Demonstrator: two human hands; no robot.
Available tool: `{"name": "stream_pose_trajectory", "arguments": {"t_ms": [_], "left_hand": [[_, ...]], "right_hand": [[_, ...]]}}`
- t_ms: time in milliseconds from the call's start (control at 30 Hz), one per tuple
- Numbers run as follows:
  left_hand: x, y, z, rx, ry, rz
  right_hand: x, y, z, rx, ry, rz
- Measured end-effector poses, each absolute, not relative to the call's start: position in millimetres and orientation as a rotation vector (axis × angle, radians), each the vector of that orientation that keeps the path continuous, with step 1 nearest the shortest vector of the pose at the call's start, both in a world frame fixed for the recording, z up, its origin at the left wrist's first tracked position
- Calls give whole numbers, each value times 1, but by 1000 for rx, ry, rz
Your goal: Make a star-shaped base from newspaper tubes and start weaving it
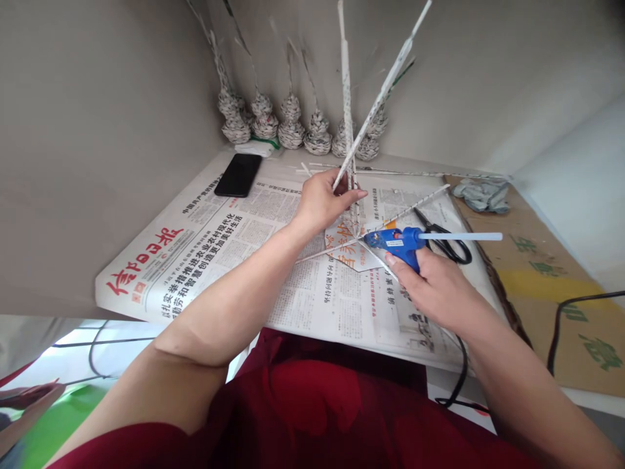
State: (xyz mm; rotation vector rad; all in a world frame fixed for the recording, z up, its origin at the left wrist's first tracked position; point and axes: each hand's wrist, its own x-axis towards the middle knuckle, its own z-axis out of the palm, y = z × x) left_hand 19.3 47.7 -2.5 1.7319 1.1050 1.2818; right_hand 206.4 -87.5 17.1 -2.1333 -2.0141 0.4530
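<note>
My left hand (pixel 326 198) is closed around several rolled paper sticks (pixel 374 104), two of which rise long and slanting above it. Lower down, the sticks meet at a crossing over the newspaper (pixel 273 273), and others spread out from there. My right hand (pixel 430 280) grips a blue hot glue gun (pixel 390 244). Its nozzle points left, at or very near the crossing; whether it touches I cannot tell. A pale glue stick (pixel 463 236) juts from the gun's back end. Black-handled scissors (pixel 452 244) lie just behind the right hand.
Several gourd-shaped woven paper pieces (pixel 291 124) line the wall. A black phone (pixel 238 174) lies at the left. Cardboard (pixel 551 260) carries a crumpled grey cloth or wad (pixel 482 195) and a black cable (pixel 556 326). Another person's hand (pixel 39 394) shows at lower left.
</note>
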Motion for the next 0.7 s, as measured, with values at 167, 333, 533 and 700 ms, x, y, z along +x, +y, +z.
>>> {"name": "stream_pose_trajectory", "arguments": {"t_ms": [167, 333, 533, 700], "left_hand": [[20, 44, 0, 1793, 1127, 1297], [19, 45, -1, 1824, 1124, 1288], [21, 44, -1, 1812, 1100, 1299], [22, 42, 0, 1788, 1049, 1307]], "right_hand": [[204, -92, 19, -2142, -2146, 290], [209, -93, 20, -2136, -2091, 363], [216, -95, 21, -2138, -1997, 433], [215, -97, 19, -2131, -1994, 481]]}}
